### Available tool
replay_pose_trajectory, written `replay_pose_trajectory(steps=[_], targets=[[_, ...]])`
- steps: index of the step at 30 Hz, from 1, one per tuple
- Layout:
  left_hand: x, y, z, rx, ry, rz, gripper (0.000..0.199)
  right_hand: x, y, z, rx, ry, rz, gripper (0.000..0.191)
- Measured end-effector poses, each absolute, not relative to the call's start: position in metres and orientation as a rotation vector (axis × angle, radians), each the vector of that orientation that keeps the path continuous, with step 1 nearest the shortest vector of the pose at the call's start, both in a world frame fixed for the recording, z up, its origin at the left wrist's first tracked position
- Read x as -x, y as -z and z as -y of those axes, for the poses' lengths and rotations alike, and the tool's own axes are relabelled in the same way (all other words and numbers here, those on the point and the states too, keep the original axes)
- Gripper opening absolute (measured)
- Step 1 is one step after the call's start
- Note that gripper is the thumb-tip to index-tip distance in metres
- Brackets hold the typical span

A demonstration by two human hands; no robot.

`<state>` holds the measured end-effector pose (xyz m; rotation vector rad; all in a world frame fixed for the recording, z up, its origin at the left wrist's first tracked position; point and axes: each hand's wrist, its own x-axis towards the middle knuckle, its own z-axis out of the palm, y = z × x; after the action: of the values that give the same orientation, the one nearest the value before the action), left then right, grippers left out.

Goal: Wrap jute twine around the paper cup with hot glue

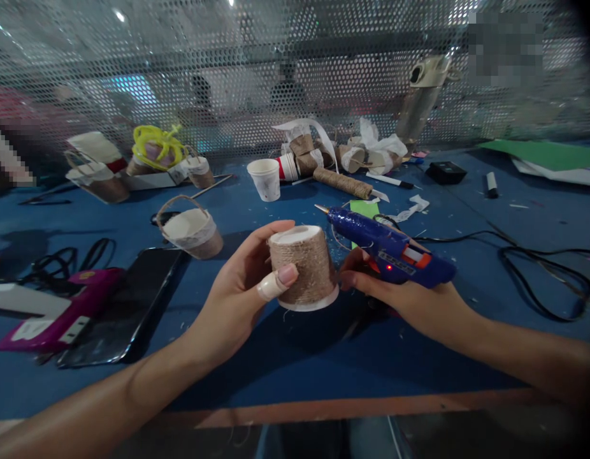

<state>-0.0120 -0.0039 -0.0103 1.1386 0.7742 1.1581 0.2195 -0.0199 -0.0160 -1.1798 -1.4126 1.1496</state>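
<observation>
My left hand [250, 284], with a light bandage around the thumb, grips a paper cup [304, 271] wrapped in brown twine. The cup is upside down, its white base facing up and its white rim below. To its right, my right hand [395, 290] is closed around a blue hot glue gun [390, 245] with a small red light lit. The gun's nozzle points left, just above and beside the cup's base. My right fingertips are close to the cup's lower side; whether they touch it or hold twine I cannot tell.
A small twine basket [192, 233], a phone [132, 306] and a purple item [87, 306] lie left. Behind are a white paper cup [265, 180], a twine roll [343, 183], and more baskets. A black cord [515, 255] runs right. A perforated metal screen [237, 83] closes the back.
</observation>
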Motion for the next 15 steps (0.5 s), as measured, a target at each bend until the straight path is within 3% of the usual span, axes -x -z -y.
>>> replay_pose_trajectory(steps=[15], targets=[[0.0108, 0.0070, 0.0011, -0.996, -1.108, -0.813, 0.037, -0.2172, 0.0188, 0.0225, 1.183, -1.139, 1.350, 0.023]])
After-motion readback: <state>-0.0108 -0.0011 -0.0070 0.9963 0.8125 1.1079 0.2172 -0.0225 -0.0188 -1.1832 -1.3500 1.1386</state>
